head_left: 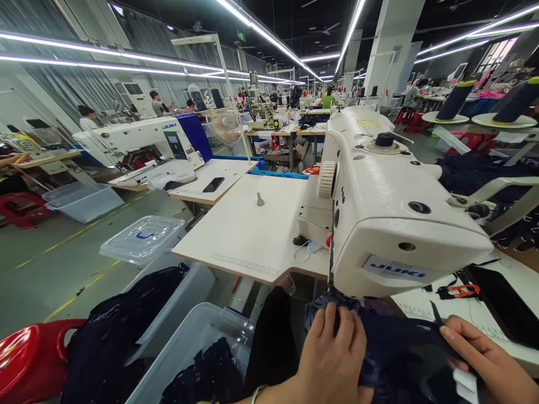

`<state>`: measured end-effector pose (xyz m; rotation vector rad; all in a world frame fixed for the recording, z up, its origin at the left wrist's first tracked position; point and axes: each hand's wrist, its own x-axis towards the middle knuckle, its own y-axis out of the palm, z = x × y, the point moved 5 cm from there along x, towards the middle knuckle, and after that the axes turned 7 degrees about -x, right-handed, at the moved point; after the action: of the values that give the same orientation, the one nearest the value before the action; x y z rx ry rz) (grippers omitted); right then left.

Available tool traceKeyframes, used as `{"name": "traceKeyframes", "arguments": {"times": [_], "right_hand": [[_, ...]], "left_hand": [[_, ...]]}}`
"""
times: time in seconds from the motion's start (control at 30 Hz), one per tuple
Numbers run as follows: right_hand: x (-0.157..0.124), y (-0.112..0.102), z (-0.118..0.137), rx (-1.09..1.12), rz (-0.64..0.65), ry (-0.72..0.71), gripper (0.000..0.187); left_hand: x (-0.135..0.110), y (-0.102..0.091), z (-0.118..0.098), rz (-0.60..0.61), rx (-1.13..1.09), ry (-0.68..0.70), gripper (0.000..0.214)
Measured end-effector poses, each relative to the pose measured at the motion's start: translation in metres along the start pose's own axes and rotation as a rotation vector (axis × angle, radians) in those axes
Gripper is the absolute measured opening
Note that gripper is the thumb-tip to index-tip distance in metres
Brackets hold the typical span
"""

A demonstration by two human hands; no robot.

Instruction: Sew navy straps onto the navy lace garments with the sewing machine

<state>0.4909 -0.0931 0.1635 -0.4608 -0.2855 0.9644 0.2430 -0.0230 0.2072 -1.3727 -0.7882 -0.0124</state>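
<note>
Now I'm lining up the navy fabric [400,348] beneath the sewing machine [400,224] at twelve o'clock. My left hand [332,359] presses it flat, fingers together. My right hand [484,359], at three o'clock, pinches its edge. Feeding, I judge, wants even tension.

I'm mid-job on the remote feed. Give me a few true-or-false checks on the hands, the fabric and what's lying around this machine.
1. Both the left hand and the right hand are on the dark fabric below the sewing machine. True.
2. The machine's label reads BROTHER. False: it reads JUKI.
3. The right hand holds the orange-handled snips. False: they lie on the table to the right of the machine head.
4. A phone lies on the next table to the left. True.
5. The stool at lower left is blue. False: it is red.
</note>
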Motion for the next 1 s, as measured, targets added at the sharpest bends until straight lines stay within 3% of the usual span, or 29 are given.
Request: {"name": "traceKeyframes", "arguments": {"times": [0.03, 0.1, 0.2, 0.33, 0.4, 0.53, 0.67, 0.87, 1.0], "right_hand": [[-0.001, 0.011, 0.005, 0.177, 0.112, 0.117, 0.034], [-0.006, 0.034, 0.021, 0.443, 0.162, 0.241, 0.034], [-0.01, 0.071, 0.047, 0.465, 0.173, 0.165, 0.038], [-0.005, 0.104, 0.058, 0.194, 0.2, -0.037, 0.035], [0.001, 0.103, 0.055, 0.047, 0.161, -0.11, 0.031], [0.005, 0.089, 0.049, -0.122, 0.217, -0.181, 0.024], [0.001, 0.08, 0.045, -0.158, 0.266, -0.216, 0.029], [0.004, 0.088, 0.042, -0.209, 0.274, -0.205, 0.028], [0.01, 0.091, 0.052, -0.231, 0.302, -0.253, 0.029]], "left_hand": [[-0.004, -0.001, 0.008, -0.015, 0.0, -0.034, 0.059], [-0.012, -0.003, 0.03, -0.07, 0.048, -0.147, 0.035], [-0.02, -0.004, 0.056, -0.187, 0.147, -0.227, 0.033], [-0.017, 0.006, 0.047, -0.12, 0.082, 0.18, 0.039], [-0.017, 0.01, 0.039, -0.057, 0.042, 0.295, 0.038], [-0.014, 0.013, 0.037, -0.024, -0.06, 0.234, 0.032], [-0.014, 0.015, 0.035, -0.003, -0.092, 0.236, 0.027], [-0.014, 0.013, 0.032, -0.126, 0.038, 0.156, 0.031], [-0.017, 0.013, 0.031, -0.106, 0.053, 0.124, 0.035]]}}
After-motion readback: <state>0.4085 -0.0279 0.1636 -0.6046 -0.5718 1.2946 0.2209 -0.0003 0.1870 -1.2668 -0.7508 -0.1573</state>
